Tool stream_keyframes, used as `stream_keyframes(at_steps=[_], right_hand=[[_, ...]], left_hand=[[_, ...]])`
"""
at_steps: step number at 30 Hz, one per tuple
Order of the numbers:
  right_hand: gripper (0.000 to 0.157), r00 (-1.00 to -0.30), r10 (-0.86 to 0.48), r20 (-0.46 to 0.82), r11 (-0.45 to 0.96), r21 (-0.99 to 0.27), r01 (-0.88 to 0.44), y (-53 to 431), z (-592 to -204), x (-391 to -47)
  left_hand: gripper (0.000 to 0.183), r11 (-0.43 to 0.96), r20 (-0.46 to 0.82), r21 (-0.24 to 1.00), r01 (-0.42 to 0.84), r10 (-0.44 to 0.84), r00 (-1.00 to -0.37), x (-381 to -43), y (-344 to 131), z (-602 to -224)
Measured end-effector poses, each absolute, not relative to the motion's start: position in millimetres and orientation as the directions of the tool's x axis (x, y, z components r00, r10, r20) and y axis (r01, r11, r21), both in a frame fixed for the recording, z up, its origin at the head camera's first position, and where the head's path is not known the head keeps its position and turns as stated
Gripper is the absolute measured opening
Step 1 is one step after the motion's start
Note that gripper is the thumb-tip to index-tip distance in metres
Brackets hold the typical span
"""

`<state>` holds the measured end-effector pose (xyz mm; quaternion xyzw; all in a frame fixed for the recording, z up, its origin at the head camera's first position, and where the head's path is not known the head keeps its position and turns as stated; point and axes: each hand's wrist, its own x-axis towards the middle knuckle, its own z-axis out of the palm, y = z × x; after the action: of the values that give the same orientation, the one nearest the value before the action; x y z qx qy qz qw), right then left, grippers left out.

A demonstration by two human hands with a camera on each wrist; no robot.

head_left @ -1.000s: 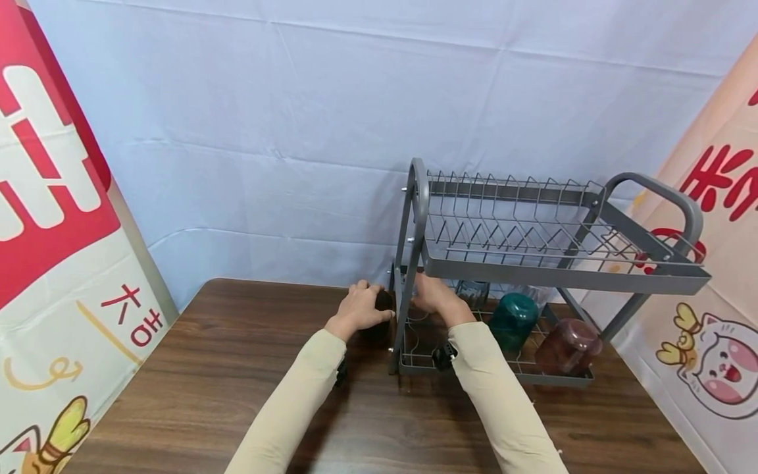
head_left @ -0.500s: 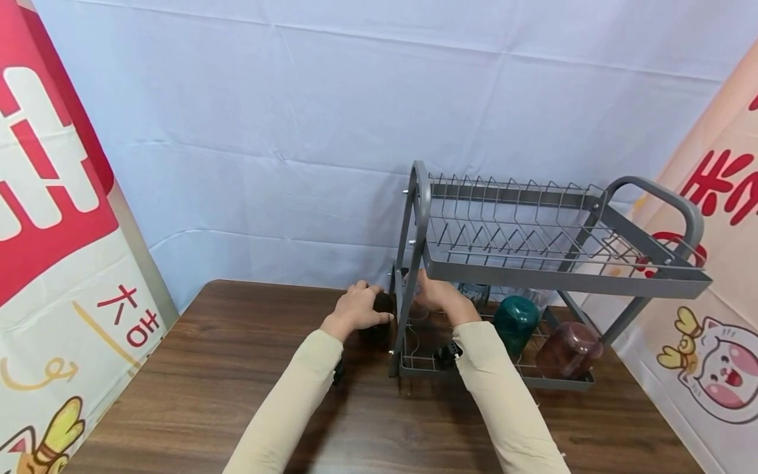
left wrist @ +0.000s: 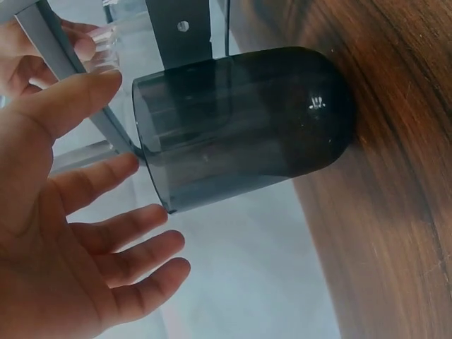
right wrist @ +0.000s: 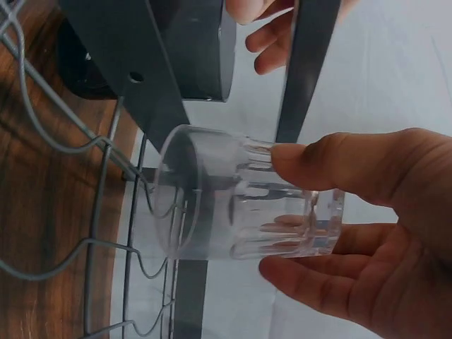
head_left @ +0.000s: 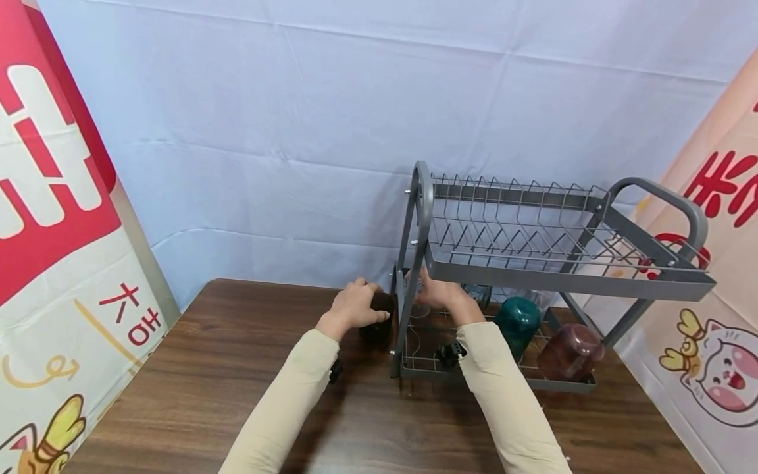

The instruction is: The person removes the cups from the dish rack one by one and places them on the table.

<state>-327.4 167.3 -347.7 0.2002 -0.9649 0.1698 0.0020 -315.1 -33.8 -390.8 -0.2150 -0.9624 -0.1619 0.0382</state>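
A dark smoky cup (left wrist: 244,131) stands on the table close outside the rack's left end, its open rim up. My left hand (head_left: 353,307) is at the cup's rim; in the left wrist view its fingers (left wrist: 152,244) are spread and loosely bent, not wrapped round it. My right hand (head_left: 442,294) reaches into the lower tier of the grey dish rack (head_left: 503,270). Between thumb and fingers it holds a clear fluted glass (right wrist: 240,198) by its base end, mouth down towards the wire shelf (right wrist: 99,233). Whether the rim touches the wires I cannot tell.
A teal cup (head_left: 517,324), a reddish cup (head_left: 570,350) and a clear bluish glass (head_left: 478,293) stand on the lower tier. The upper tier's wire slots (head_left: 515,227) overhang the right hand. Wooden table (head_left: 195,368) extends leftwards; a pale cloth (head_left: 266,164) hangs behind.
My left hand has drawn slightly left, showing more of the dark cup. The right hand has shifted only slightly and still holds the clear glass.
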Motion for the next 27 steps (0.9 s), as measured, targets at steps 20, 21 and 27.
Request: stream_keyframes(at_steps=[20, 21, 27], right_hand=[[0.039, -0.894, -0.446, 0.031, 0.829, -0.362, -0.426, 189.7, -334.4, -286.2], [0.039, -0.889, -0.456, 0.033, 0.825, -0.360, -0.436, 189.9, -333.7, -284.7], [0.044, -0.871, -0.488, 0.055, 0.814, -0.331, -0.477, 190.0, -332.8, -270.3]], left_hand=[[0.054, 0.808, 0.251, 0.323, 0.493, 0.429, -0.867, -267.6, -45.2, -395.2], [0.053, 0.805, 0.254, 0.326, 0.496, 0.431, -0.866, -266.0, -45.2, -394.6], [0.053, 0.789, 0.256, 0.338, 0.513, 0.448, -0.857, -252.8, -45.1, -394.0]])
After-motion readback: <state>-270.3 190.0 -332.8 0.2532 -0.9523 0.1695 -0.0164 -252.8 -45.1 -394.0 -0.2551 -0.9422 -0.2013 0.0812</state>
